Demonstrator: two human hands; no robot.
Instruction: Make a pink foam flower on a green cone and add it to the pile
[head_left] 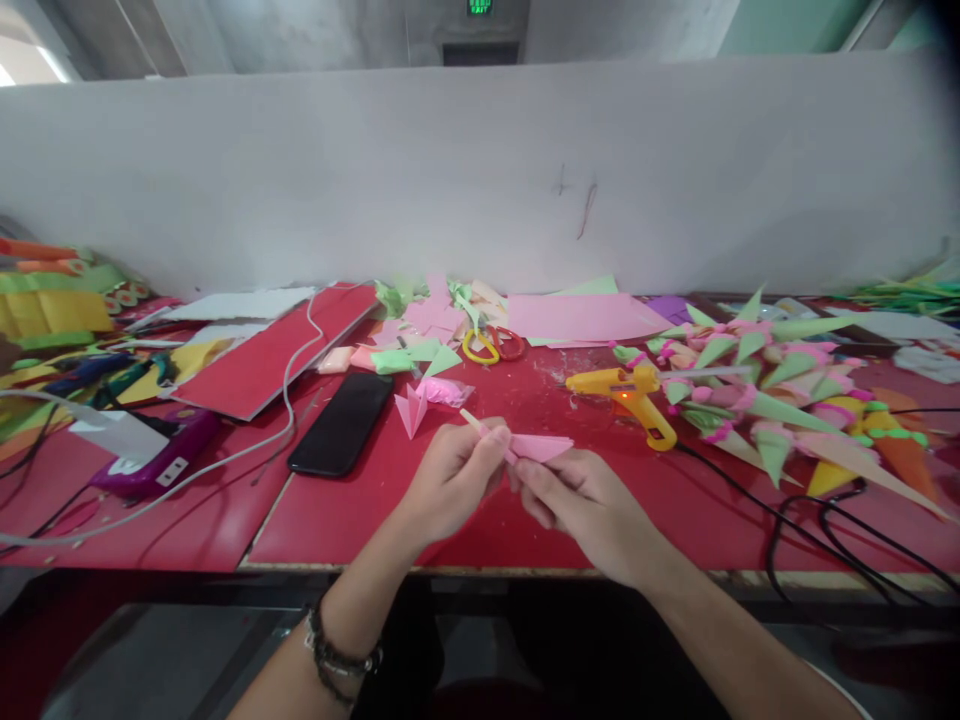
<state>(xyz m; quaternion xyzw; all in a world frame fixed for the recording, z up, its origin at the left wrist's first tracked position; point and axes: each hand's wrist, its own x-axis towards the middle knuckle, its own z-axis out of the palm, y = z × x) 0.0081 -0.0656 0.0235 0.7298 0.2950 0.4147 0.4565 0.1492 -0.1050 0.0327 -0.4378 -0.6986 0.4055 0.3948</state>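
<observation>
Pinched between both hands above the red tabletop [360, 530] is a folded pink paper piece [544, 447]. My left hand [457, 475] is closed on its left end, where a thin pale strip sticks out past the thumb. Closed on the underside of the paper, my right hand [574, 490] has its thumb on top. Some fingers of both hands are hidden behind the paper. Just beyond my left hand lie another pleated pink paper piece [411, 410] and a small pink plastic packet [445, 391]. A yellow glue gun [626, 395] with a lit orange light rests to the right.
A black phone [343, 424] and a purple power strip [161, 465] with cables lie left. Scissors [480, 346] with yellow handles, red-handled scissors [508, 345] and paper scraps sit behind. Paper cone flowers [750, 370] pile up right, near a black cord [780, 520]. A white partition [450, 180] stands behind.
</observation>
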